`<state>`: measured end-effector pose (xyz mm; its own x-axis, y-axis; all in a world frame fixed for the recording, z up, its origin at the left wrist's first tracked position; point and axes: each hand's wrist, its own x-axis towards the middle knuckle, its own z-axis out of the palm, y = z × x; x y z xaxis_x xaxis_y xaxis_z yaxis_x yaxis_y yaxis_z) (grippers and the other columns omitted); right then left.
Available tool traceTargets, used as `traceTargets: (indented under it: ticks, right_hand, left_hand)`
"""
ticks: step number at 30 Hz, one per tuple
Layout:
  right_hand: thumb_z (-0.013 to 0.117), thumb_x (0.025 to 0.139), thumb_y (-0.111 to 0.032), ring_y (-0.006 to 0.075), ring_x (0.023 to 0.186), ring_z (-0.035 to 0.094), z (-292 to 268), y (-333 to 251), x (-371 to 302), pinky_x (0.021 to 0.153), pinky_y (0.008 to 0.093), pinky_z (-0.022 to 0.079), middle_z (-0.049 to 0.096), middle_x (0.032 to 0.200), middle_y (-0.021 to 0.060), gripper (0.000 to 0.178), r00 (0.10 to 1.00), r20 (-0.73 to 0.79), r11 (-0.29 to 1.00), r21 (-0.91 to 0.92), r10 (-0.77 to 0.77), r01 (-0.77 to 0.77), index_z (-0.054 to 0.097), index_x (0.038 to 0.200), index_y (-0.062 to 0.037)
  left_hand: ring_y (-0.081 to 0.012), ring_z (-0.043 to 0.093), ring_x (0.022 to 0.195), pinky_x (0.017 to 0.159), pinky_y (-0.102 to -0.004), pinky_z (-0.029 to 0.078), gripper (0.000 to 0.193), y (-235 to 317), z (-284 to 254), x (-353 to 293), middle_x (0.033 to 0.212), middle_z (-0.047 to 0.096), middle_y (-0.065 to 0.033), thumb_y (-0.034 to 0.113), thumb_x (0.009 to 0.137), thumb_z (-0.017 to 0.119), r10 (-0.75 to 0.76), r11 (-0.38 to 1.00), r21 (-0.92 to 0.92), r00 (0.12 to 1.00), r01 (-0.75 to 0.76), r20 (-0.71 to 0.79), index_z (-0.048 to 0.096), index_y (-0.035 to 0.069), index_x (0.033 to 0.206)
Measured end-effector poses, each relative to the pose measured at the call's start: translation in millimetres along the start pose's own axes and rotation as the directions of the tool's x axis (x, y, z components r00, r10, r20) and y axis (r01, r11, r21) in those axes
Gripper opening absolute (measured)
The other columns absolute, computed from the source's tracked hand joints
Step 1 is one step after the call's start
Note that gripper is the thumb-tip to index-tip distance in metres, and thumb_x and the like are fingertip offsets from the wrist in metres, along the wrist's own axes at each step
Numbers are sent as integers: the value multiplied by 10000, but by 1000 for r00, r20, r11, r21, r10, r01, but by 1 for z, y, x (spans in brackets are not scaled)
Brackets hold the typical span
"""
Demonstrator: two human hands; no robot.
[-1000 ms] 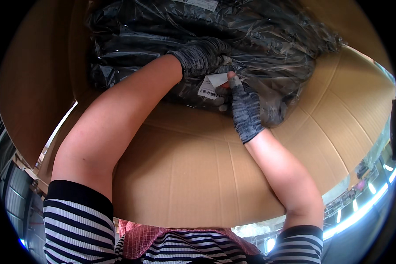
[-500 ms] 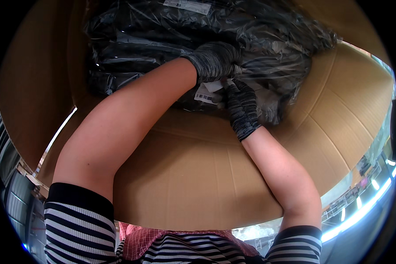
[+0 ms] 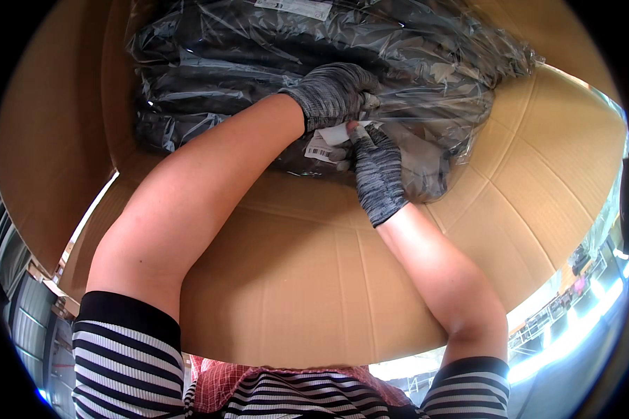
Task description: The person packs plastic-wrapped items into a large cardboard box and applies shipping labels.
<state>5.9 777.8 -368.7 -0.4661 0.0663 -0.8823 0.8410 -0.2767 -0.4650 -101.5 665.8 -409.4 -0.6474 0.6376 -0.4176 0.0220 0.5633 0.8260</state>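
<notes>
A: Fingers of both gloved hands meet at 1 spot. Biggest thing first: the cardboard box (image 3: 293,279) stands open, flaps spread, with the bundle of dark goods in clear plastic bags (image 3: 258,63) still lying deep inside, against its far wall.

B: So nothing lifted out yet?

A: Judging by that, no; the bundle looks unmoved and the work is on its label. Left hand (image 3: 332,94) is curled, fingers pressed down on the plastic just above the white label (image 3: 326,143). Right hand (image 3: 377,171) pinches the label's edge.

B: Versus 1 second ago?

A: Left hand has shifted right and closer to the right hand; the label now shows more, peeled toward the box's near wall.
</notes>
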Motion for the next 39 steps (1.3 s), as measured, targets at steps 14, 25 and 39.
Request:
traceTargets:
  ticks: [14, 25, 39]
  right_hand:
    - [580, 921, -329, 92, 605, 572, -6, -2, -5, 477, 229, 485, 613, 773, 46, 304, 999, 28, 996, 88, -34, 31, 580, 954, -27]
    - [534, 940, -216, 137, 559, 600, -13, -2, 9, 446, 233, 473, 639, 783, 80, 223, 1000, -12, 997, -80, -15, 14, 577, 981, -1]
    - [514, 950, -170, 117, 583, 618, -1, -8, -4, 448, 209, 497, 623, 804, 79, 184, 998, -56, 999, 30, -21, 23, 577, 964, 2]
  left_hand:
    - [-275, 592, 1006, 887, -359, 453, 351, 12, -11, -2, 1066, 625, -158, 326, 856, 628, -115, 992, -32, 988, 119, 104, 635, 49, 1072]
    - [-261, 598, 1003, 883, -359, 454, 340, 24, -8, 0, 1046, 641, -133, 332, 849, 634, -98, 983, 167, 985, 74, 139, 647, 72, 1068]
    - [-284, 621, 899, 822, -372, 475, 296, 11, 0, 3, 931, 653, -156, 317, 825, 640, -74, 997, -20, 995, 76, 65, 671, 62, 972]
